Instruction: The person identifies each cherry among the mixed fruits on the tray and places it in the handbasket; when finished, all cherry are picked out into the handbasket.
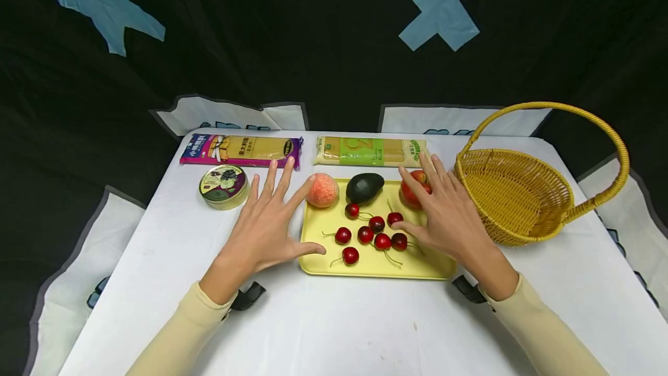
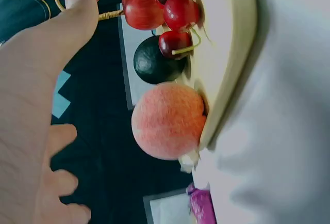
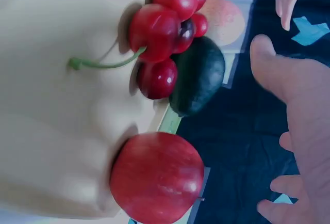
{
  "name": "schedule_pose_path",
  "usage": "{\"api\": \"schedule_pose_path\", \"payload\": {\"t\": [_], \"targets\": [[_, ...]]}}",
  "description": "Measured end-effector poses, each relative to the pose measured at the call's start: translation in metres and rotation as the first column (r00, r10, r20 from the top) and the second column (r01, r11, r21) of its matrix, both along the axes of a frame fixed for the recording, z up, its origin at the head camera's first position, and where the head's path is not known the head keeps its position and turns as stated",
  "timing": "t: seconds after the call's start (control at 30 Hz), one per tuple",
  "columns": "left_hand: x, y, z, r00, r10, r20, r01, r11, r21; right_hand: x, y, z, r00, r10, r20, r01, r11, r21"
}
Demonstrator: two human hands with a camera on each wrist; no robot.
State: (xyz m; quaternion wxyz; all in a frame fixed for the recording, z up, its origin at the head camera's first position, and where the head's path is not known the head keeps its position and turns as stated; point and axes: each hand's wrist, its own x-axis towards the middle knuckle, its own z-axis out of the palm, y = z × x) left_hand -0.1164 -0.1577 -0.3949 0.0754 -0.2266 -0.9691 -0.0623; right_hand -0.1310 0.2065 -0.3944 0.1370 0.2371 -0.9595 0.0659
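Observation:
Both hands are held with fingers spread and nothing in them. My left hand [image 1: 265, 230] is over the left side of a yellow tray [image 1: 318, 260], nearest a peach [image 1: 322, 190]. Over the tray's right side is my right hand [image 1: 450, 216], partly covering a round red fruit [image 1: 412, 195]; the right wrist view shows that red fruit [image 3: 157, 177] apart from the fingers. Between the hands lie a dark green avocado [image 1: 365, 188] and several red cherries [image 1: 365, 235] with stems. In the left wrist view the peach [image 2: 169, 121] is close, untouched.
A yellow wicker basket [image 1: 514, 190] with a tall handle stands right of the tray. Behind the tray lie a green-labelled noodle pack [image 1: 370, 151] and a purple pasta pack [image 1: 242, 151]. A round tin [image 1: 223, 186] sits at left on the white table [image 1: 334, 329].

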Motion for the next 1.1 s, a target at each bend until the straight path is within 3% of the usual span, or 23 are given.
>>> {"api": "schedule_pose_path", "payload": {"t": [0.17, 0.3, 0.7, 0.93, 1.1], "targets": [[0.009, -0.014, -0.002, 0.996, -0.060, -0.062, 0.064, 0.996, 0.065, 0.007, 0.002, -0.001, 0.996, 0.092, -0.019, -0.093, 0.990, -0.110], [0.012, -0.020, -0.010, 0.991, -0.116, -0.067, 0.123, 0.986, 0.111, 0.013, 0.001, -0.009, 0.991, 0.136, 0.006, -0.133, 0.981, -0.141], [0.011, -0.024, -0.033, 0.979, -0.171, 0.113, 0.149, 0.973, 0.179, 0.027, -0.004, -0.036, 0.976, 0.215, 0.037, -0.208, 0.968, -0.141], [0.012, -0.025, -0.039, 0.966, -0.185, 0.178, 0.156, 0.974, 0.166, 0.029, -0.003, -0.042, 0.970, 0.229, 0.079, -0.215, 0.965, -0.148], [0.013, -0.026, -0.042, 0.964, -0.194, 0.181, 0.167, 0.974, 0.154, 0.029, -0.003, -0.043, 0.964, 0.245, 0.107, -0.226, 0.961, -0.162]]}}
